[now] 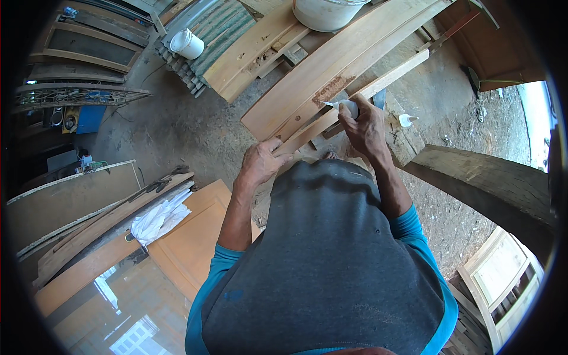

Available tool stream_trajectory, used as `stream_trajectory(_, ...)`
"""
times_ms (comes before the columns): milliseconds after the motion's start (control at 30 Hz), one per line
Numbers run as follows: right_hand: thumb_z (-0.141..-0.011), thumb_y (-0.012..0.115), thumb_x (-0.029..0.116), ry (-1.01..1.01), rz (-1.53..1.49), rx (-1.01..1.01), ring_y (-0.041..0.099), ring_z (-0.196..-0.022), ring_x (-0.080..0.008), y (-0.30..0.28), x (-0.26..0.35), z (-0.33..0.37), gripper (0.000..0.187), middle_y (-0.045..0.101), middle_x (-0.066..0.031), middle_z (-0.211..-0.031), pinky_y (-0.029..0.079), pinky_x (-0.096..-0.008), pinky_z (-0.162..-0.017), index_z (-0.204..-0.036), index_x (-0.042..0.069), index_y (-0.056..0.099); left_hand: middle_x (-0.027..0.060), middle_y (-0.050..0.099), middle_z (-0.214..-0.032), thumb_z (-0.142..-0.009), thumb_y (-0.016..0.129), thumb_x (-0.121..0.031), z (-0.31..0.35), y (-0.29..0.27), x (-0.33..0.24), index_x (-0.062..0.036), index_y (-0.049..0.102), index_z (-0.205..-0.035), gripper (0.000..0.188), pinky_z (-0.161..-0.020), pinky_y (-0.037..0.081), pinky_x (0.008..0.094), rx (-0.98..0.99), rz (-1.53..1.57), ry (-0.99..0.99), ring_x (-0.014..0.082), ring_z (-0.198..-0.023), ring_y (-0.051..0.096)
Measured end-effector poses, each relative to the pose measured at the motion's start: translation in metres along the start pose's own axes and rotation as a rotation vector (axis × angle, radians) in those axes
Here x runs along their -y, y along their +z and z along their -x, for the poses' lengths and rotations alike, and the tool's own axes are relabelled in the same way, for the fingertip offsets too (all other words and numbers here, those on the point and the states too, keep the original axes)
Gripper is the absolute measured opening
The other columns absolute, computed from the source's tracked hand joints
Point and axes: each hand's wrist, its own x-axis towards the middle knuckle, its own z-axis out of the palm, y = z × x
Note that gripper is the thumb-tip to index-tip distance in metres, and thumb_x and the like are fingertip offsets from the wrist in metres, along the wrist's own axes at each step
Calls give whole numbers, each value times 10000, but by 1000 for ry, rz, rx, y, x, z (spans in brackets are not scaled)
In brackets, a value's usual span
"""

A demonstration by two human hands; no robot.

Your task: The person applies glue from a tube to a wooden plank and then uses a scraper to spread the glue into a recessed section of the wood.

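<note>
A long pale wooden board (361, 50) lies slantwise in front of me, with a patch of brown sawdust (333, 89) near its close edge. My right hand (368, 127) is closed around a white squeeze bottle (350, 109), partly hidden by the fingers. The bottle's pointed nozzle faces left, by the sawdust. Along the board's near side runs a narrow wooden strip (307, 132). Fingers of my left hand (260, 163) are wrapped on the strip's left end. Right of my right hand is a second small white bottle (406, 120) with a nozzle.
A white bucket (325, 16) stands on wood behind the board. Another white bucket (187, 44) sits on corrugated sheets (228, 29). To the right, a thick wooden beam (479, 177) juts out. Wooden panels (201, 231) and a white cloth (160, 220) lie at left.
</note>
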Motion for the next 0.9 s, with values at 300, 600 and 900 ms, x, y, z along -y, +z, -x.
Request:
stream_trajectory(300, -992, 726, 219, -62, 8, -1, 671, -732, -145, 1, -5, 5, 252, 701, -127, -786, 556, -347, -688, -1003, -32, 709, 230, 767, -1038, -861, 859, -384, -1, -1, -1, -27, 757, -1166, 480, -865, 559, 445, 6, -27, -4, 372, -961, 743)
stream_trajectory(600, -978, 737, 228, -57, 80, 17, 668, -712, -183, 4, -1, 2, 249, 687, -145, -780, 548, -364, -685, -990, -19, 708, 225, 773, -1077, -865, 857, -387, -1, 0, 0, -47, 761, -1204, 489, -893, 563, 445, 5, -26, -18, 378, -999, 746)
stream_trajectory(900, -972, 738, 217, -89, 31, -4, 648, -695, -181, 9, -2, -1, 238, 667, -147, -756, 538, -366, -671, -974, -17, 693, 219, 772, -1063, -860, 860, -392, 0, -2, -4, -43, 757, -1184, 487, -889, 558, 448, 23, -14, -41, 375, -999, 742)
